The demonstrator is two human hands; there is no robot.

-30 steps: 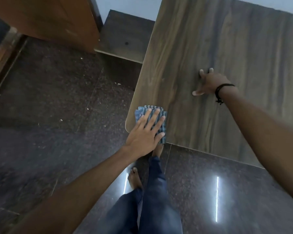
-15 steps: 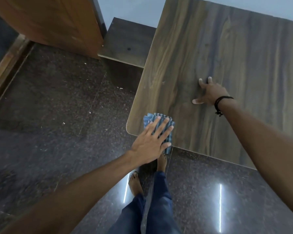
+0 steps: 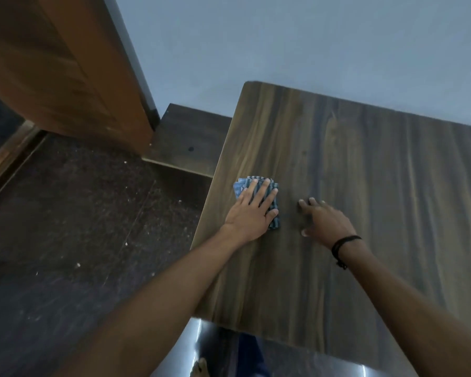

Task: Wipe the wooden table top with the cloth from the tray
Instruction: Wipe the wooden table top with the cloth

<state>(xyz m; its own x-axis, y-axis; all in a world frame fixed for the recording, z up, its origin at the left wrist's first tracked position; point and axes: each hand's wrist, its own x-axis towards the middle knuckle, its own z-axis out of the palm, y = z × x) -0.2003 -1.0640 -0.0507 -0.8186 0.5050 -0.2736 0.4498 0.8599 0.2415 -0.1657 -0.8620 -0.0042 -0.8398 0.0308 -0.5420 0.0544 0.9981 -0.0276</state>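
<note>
A folded blue striped cloth (image 3: 274, 213) lies on the dark wooden table top (image 3: 365, 186), near its left edge. My left hand (image 3: 252, 213) presses flat on the cloth with fingers spread, covering most of it. My right hand (image 3: 325, 220) rests on the bare wood just right of the cloth, fingers bent, a black band on the wrist. No tray is in view.
A brown wooden door (image 3: 60, 72) stands at the upper left. A low dark wooden ledge (image 3: 188, 140) sits between door and table against the pale wall (image 3: 310, 44). Dark speckled floor (image 3: 65, 227) lies to the left. My foot (image 3: 199, 368) shows below the table's near edge.
My left hand has slid the cloth from the near left corner further up the table. My right hand has come closer to it. The view has tilted up toward the wall.
</note>
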